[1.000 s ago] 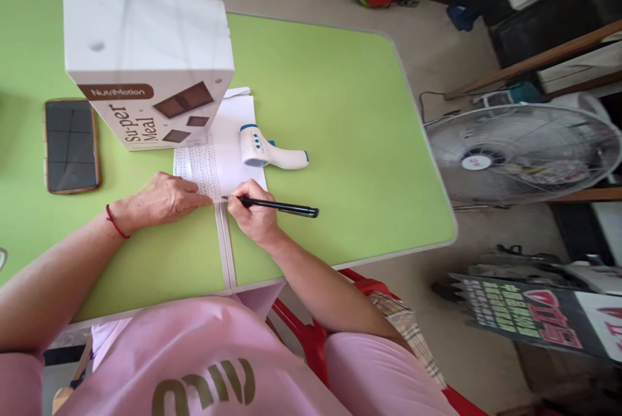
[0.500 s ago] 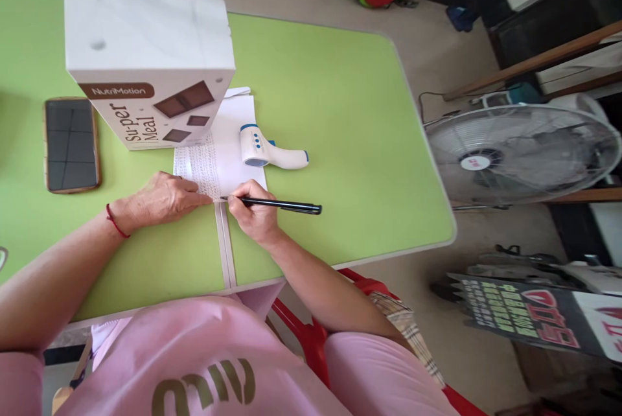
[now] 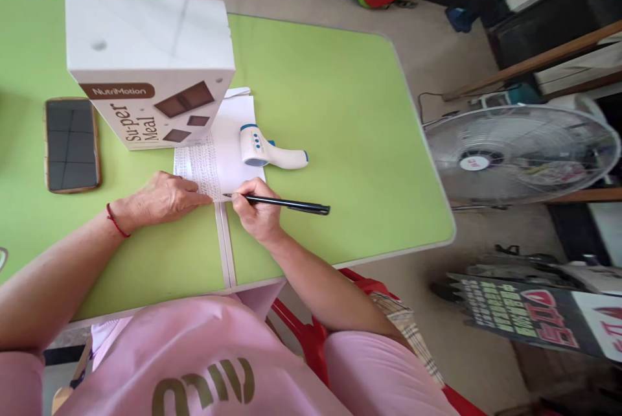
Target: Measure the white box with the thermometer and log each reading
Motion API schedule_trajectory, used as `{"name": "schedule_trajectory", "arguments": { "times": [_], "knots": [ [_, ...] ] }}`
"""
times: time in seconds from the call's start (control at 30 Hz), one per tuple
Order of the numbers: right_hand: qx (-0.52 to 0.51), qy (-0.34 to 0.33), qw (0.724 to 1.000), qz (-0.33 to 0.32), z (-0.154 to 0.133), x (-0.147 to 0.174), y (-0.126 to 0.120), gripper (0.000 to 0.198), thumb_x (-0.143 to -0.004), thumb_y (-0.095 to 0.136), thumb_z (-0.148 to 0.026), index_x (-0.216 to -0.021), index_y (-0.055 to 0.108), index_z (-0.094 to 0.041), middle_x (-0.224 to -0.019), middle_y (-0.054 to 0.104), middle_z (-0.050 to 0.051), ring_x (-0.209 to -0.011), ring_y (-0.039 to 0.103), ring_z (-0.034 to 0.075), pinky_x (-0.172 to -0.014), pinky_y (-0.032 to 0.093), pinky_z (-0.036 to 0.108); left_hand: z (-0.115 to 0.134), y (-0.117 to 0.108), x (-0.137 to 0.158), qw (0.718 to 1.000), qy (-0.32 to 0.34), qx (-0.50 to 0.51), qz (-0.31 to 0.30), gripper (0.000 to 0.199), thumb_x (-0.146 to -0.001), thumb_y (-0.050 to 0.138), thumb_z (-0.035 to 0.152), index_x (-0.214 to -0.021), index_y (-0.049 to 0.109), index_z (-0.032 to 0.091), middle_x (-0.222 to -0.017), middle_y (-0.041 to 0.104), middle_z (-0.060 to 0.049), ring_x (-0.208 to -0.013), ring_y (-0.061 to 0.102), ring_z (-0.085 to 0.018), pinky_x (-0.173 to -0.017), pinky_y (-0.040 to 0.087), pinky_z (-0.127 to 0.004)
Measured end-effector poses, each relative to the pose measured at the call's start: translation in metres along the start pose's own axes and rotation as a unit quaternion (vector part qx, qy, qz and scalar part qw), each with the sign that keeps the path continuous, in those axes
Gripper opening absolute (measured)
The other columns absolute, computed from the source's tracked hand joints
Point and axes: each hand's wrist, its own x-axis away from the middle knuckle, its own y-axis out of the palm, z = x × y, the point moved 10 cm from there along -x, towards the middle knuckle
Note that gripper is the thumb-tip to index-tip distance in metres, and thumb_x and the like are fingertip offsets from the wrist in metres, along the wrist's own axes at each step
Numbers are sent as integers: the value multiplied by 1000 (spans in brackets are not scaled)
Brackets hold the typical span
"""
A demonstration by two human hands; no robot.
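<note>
Right hand [image 3: 257,210] grips the black pen [image 3: 296,205]; left hand [image 3: 168,201], gripping nothing, should press the written paper [image 3: 229,172] flat

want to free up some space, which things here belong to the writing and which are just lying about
In use:
black pen, in the right hand
paper, left hand at its near edge

Seemingly just lying about:
phone
white box, standing
white-and-blue device, resting on the paper, perhaps weighing it down
</note>
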Motion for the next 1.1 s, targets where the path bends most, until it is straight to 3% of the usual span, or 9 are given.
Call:
{"name": "schedule_trajectory", "arguments": {
  "times": [0.13, 0.23, 0.33, 0.47, 0.63, 0.77, 0.9, 1.0, 1.1],
  "knots": [
    [61, -51, 995, 62, -11, 0, -16, 8, -91, 51, -27, -86, 53, -22, -68, 56, -2, -55, 52, 11, -53, 46, 26, 7, -10, -1, 998, 30, -3, 47, 26, -97, 44, 16, -99, 69, 22, -69, 63, 1, -55, 56, -12, -45, 25, -28],
    [119, -147, 981, 46, -28, 0, -10, 12, -94, 51, -21, -104, 58, -21, -83, 61, 3, -71, 60, 14, -62, 51, 27, 4, -46, 6, 979, 12, 1, 202, 12, -94, 50, 20, -90, 61, 19, -67, 57, 1, -54, 52, -12, -48, 34, -26],
    [160, -233, 959, -13, -41, 3, 10, 26, -93, 50, -10, -116, 60, -19, -91, 63, 7, -83, 60, 17, -70, 52, 30, -12, -89, 36, 908, -63, -23, 414, 9, -87, 55, 19, -94, 50, 21, -78, 52, -1, -67, 51, -15, -58, 42, -29],
    [239, -261, 931, -91, -38, 10, 38, 41, -94, 44, -4, -131, 58, -15, -99, 65, 11, -92, 59, 21, -79, 50, 36, -34, -110, 71, 819, -163, -71, 546, 28, -85, 61, 31, -107, 44, 22, -99, 43, -7, -97, 48, -24, -79, 44, -42],
    [248, -241, 930, -125, -33, 9, 38, 44, -93, 45, -4, -129, 62, -22, -97, 63, 9, -91, 59, 20, -83, 49, 38, -65, -104, 79, 790, -290, -10, 541, 78, -72, 64, 71, -128, 33, 27, -131, 32, -12, -127, 35, -34, -97, 40, -52],
    [292, -170, 937, -89, -26, -28, 7, 51, -88, 43, -3, -133, 59, -21, -104, 62, 12, -98, 60, 25, -87, 50, 44, -85, -91, 91, 776, -339, 37, 530, 79, -76, 58, 72, -134, 28, 28, -139, 29, -13, -134, 33, -34, -108, 35, -55],
    [406, -45, 896, -173, 10, -69, -11, 60, -80, 49, -3, -139, 50, -12, -130, 56, 21, -122, 52, 34, -104, 41, 56, -122, -64, 95, 782, -366, 152, 482, 98, -78, 63, 64, -149, 6, 28, -157, 11, -14, -151, 9, -34, -122, 14, -57],
    [452, 41, 861, -227, 42, -76, -19, 64, -77, 53, -7, -141, 45, -7, -139, 51, 25, -129, 47, 39, -105, 38, 58, -137, -50, 90, 788, -356, 218, 452, 102, -79, 69, 61, -151, 4, 30, -159, 14, -15, -151, 12, -34, -122, 21, -54],
    [444, 91, 849, -271, 62, -66, -17, 58, -80, 53, -11, -137, 48, -7, -132, 57, 23, -119, 55, 35, -101, 43, 50, -138, -50, 91, 793, -362, 213, 442, 100, -79, 72, 57, -151, 8, 28, -155, 21, -17, -146, 26, -35, -116, 34, -53]
  ]
}}
